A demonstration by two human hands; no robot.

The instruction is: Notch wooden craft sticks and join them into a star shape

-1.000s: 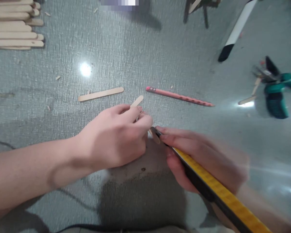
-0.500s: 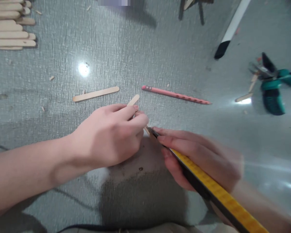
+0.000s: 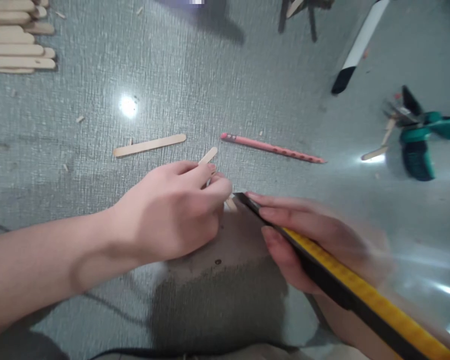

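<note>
Pinched in my left hand (image 3: 176,207) are pale wooden craft sticks; one rounded stick end (image 3: 209,155) pokes out above the fingers and a narrow end (image 3: 230,203) shows below them. The grip itself is hidden behind my knuckles. My right hand (image 3: 307,237) is closed round a yellow and black utility knife (image 3: 333,270), its blade (image 3: 240,196) pointing up and left, close beside my left fingertips. Just beyond my hands lie a loose craft stick (image 3: 150,145) and a pink pencil (image 3: 273,148).
Stacked craft sticks (image 3: 15,50) fill the upper left corner. To the right are green-handled pliers (image 3: 416,135) with a broken stick piece (image 3: 375,152) near the jaws. A white, black-ended marker (image 3: 362,45) lies at upper right. Small wood chips dot the grey textured table (image 3: 165,90).
My right hand has drawn the knife slightly down and to the right, so its blade sits further from the lower stick end. My left hand has barely moved.
</note>
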